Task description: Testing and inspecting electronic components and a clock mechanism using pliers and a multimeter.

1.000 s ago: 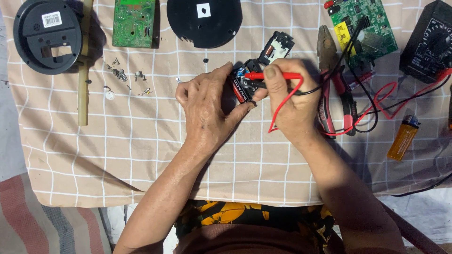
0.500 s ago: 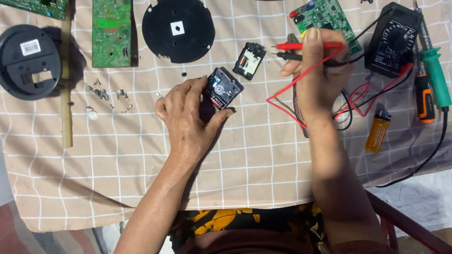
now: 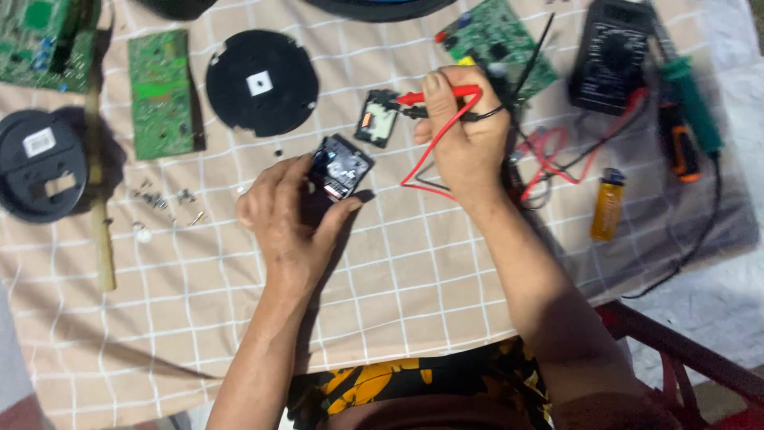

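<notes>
Your left hand (image 3: 290, 215) grips a small black module (image 3: 341, 166) between thumb and fingers, held just above the checked cloth (image 3: 398, 279) near the scene's centre. Your right hand (image 3: 465, 135) is closed around the red and black probes (image 3: 414, 103), their tips just beside a second small module (image 3: 376, 118) farther off

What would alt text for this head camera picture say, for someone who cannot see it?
A person's left hand holds a small black module above a checked cloth, while the right hand grips red and black test probes. Around them lie green circuit boards, a black disc, a multimeter and a yellow lighter.
</notes>
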